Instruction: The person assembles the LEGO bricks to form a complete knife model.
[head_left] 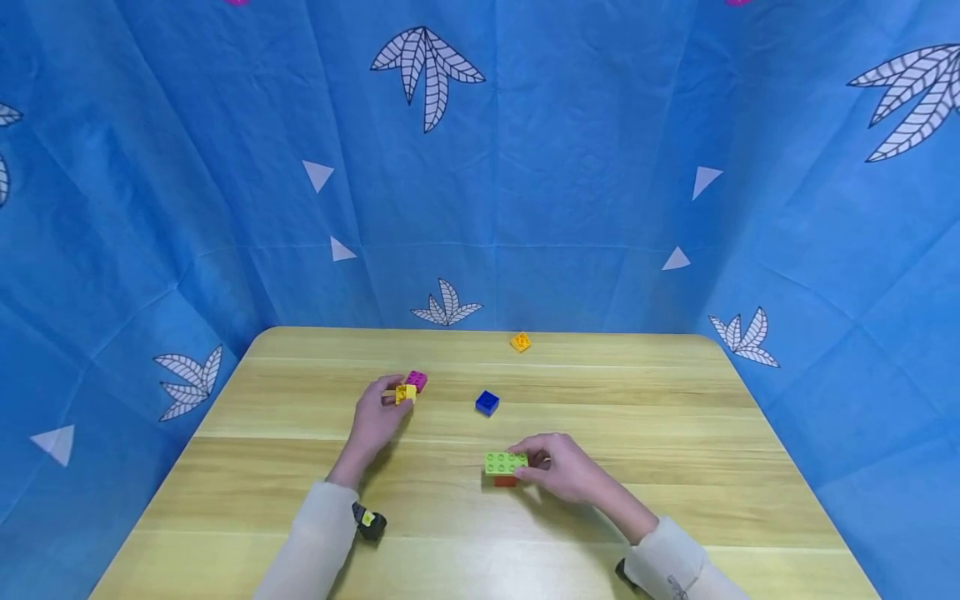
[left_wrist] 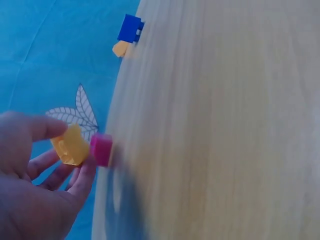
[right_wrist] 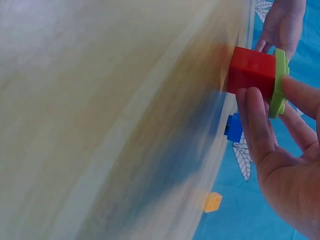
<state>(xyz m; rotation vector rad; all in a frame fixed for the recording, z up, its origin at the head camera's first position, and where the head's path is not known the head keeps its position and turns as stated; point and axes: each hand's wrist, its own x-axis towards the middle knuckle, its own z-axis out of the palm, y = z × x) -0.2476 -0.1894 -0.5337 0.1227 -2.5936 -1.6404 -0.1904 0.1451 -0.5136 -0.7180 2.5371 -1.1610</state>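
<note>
My left hand (head_left: 377, 417) pinches a yellow toy brick (left_wrist: 71, 145) between thumb and fingers, its hollow side showing. Right beside that brick lies a magenta brick (head_left: 417, 381) on the table. With thumb and fingertips, my right hand (head_left: 562, 469) grips a flat lime-green studded plate (head_left: 506, 463) at its right end. Under the plate sits a red brick (right_wrist: 252, 70), narrower than the plate in the head view. Between the two hands, farther back, lies a blue brick (head_left: 487, 403).
An orange brick (head_left: 521, 342) lies near the far edge of the wooden table (head_left: 637, 392). Behind the table and along its sides hangs a blue cloth (head_left: 555, 167) with leaf and triangle prints.
</note>
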